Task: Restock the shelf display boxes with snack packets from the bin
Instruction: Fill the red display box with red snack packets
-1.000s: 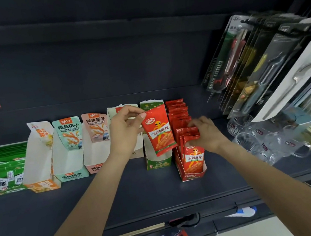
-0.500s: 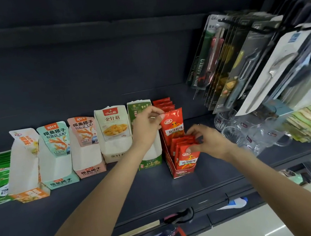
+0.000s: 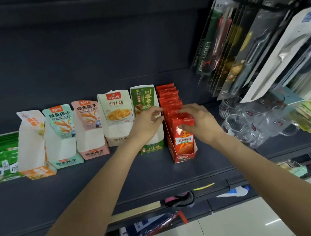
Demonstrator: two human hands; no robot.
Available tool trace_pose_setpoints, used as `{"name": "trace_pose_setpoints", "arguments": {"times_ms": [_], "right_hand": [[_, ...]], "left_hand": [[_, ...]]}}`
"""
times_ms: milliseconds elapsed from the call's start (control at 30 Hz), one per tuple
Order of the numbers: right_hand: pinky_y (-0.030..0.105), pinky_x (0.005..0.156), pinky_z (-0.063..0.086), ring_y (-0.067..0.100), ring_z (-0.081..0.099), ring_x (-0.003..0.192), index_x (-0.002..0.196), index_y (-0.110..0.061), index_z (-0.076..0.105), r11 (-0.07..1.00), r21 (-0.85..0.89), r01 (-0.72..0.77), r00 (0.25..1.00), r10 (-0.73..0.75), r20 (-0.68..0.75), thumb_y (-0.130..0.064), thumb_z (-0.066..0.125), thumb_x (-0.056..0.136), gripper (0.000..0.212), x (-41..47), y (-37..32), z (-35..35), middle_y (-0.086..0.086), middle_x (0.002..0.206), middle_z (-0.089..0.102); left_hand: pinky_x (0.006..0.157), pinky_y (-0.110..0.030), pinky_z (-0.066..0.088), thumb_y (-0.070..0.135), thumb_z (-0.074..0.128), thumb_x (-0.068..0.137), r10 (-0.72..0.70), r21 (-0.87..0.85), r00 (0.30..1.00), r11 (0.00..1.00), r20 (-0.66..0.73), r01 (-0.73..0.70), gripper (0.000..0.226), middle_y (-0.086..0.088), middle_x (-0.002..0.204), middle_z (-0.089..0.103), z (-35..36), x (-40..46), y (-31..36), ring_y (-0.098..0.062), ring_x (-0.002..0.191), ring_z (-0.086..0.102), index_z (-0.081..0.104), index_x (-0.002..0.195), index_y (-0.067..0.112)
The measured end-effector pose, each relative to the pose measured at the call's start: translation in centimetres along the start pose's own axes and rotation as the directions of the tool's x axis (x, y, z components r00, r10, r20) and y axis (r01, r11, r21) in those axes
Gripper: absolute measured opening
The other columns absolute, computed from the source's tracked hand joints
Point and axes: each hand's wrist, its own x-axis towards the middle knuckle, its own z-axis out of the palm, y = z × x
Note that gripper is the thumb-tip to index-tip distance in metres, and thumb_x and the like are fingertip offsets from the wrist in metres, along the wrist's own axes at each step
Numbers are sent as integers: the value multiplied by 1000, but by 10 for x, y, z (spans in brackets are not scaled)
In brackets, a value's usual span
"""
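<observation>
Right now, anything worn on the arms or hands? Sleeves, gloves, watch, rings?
Nothing visible. Both forearms are bare up to the frame's bottom edge, with no sleeve cuffs showing. The left hand and right hand wear no gloves, and no watch, band or ring shows on either wrist or the fingers.

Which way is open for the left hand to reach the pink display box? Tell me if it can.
Probably yes: the left hand hovers by the green box, and the pink display box stands two boxes to its left with open shelf in front.

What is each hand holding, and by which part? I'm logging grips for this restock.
The right hand pinches the front red packet by its top edge. The left hand seems to hold nothing, fingers beside the packet row.
</observation>
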Motion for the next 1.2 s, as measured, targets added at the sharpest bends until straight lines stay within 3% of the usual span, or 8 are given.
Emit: {"name": "trace_pose_setpoints", "arguments": {"times_ms": [100, 233, 400, 500, 667, 800, 900, 1200], "right_hand": [[11, 86, 25, 22, 49, 115, 117, -11, 62, 995, 66, 73, 994, -67, -88, -13, 65, 86, 31, -5, -20, 8, 4, 123, 56], [8, 80, 30, 16, 54, 105, 117, -10, 62, 968, 192, 161, 987, -157, -37, -8, 57, 90, 28, -19, -59, 25, 5, 117, 57], [21, 77, 45, 11, 56, 91, 116, -15, 61, 942, 249, 225, 974, -219, -50, -9, 54, 91, 27, -35, -123, 55, 1, 113, 58], [26, 78, 49, 9, 56, 86, 112, -16, 62, 927, 273, 257, 966, -255, -45, -9, 53, 90, 24, -51, -177, 84, 0, 107, 59], [26, 78, 46, 11, 55, 90, 110, -17, 62, 918, 293, 266, 956, -291, 46, -13, 54, 90, 22, -83, -269, 154, -3, 103, 59], [22, 81, 43, 9, 56, 94, 114, -19, 61, 914, 329, 237, 941, -300, 155, -15, 55, 92, 23, -112, -344, 216, -6, 105, 58], [27, 85, 45, 14, 57, 97, 114, -17, 61, 919, 318, 232, 915, -317, 250, -15, 55, 92, 23, -128, -389, 261, -1, 107, 59], [29, 95, 41, 19, 53, 113, 122, -13, 57, 933, 296, 207, 857, -318, 405, -14, 56, 92, 30, -123, -488, 366, 5, 121, 57]], "left_hand": [[84, -27, 47, 17, 55, 93, 59, 140, 990, 989, -132, -40, 25, -1, 113, 62, -14, -30, -1, -11, 93, 58, 59, 117, 16], [77, -39, 51, 21, 52, 93, 61, 370, 954, 927, -293, 54, 24, -1, 108, 64, -40, -84, -5, -20, 94, 59, 58, 117, 19], [72, -39, 51, 24, 51, 94, 61, 536, 907, 822, -417, 191, 26, -8, 108, 64, -84, -156, -25, -27, 94, 61, 58, 117, 16], [67, -38, 50, 25, 50, 94, -7, 501, 871, 816, -492, 289, 26, -6, 107, 63, -122, -207, -51, -28, 91, 61, 59, 117, 17], [72, -40, 49, 26, 50, 95, -77, 443, 828, 815, -555, 372, 27, -7, 108, 62, -190, -292, -107, -30, 96, 59, 59, 118, 15], [66, -39, 48, 24, 52, 93, -113, 500, 849, 765, -516, 406, 26, -8, 105, 62, -244, -362, -166, -31, 92, 60, 59, 116, 14], [61, -37, 45, 24, 51, 93, -201, 496, 856, 742, -477, 451, 26, -9, 104, 60, -270, -407, -209, -33, 88, 60, 58, 116, 13], [78, -40, 51, 24, 50, 94, -464, 334, 774, 715, -430, 615, 34, -9, 115, 61, -359, -459, -329, -28, 97, 60, 55, 127, 17]]}}
